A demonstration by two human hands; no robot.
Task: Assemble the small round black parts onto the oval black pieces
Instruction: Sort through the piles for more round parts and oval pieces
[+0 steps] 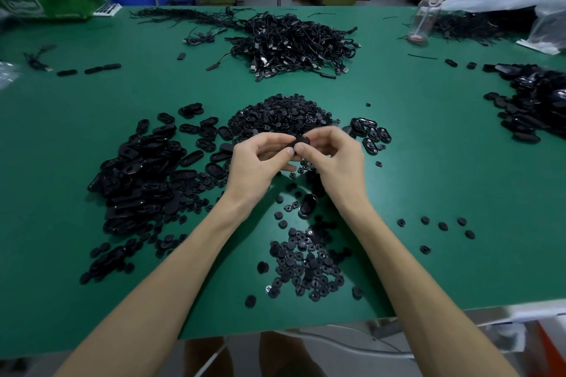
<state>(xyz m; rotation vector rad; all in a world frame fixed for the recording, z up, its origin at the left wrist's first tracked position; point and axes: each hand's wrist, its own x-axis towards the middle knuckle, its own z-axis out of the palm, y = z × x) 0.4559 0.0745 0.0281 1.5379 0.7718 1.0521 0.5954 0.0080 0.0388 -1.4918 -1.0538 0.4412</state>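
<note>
the held piece [301, 143] sits between both hands, lifted above the green table [428, 180] just in front of the heap of small round parts [284, 115]. the left hand [260, 162] pinches it from the left with thumb and curled fingers, and the right hand [333, 156] pinches it from the right. only a dark rounded edge shows between the fingertips, so i cannot tell whether a round part is already seated in an oval or only lined up. this looks like the pressing step of one assembly.

the next move probably calls for a firm squeeze until the round part sits flush, then setting the piece down. the few ovals to the right [370, 135] may be the finished group, though that's a guess.

a second scatter of round parts [306, 266] lies near the table edge between the forearms, with one lone oval [307, 205] under the right wrist. the big pile of oval pieces [144, 174] is on the left, within easy reach for the next pick. further back lie a tangle of cables [294, 43] and a clear bottle [427, 15]
</note>
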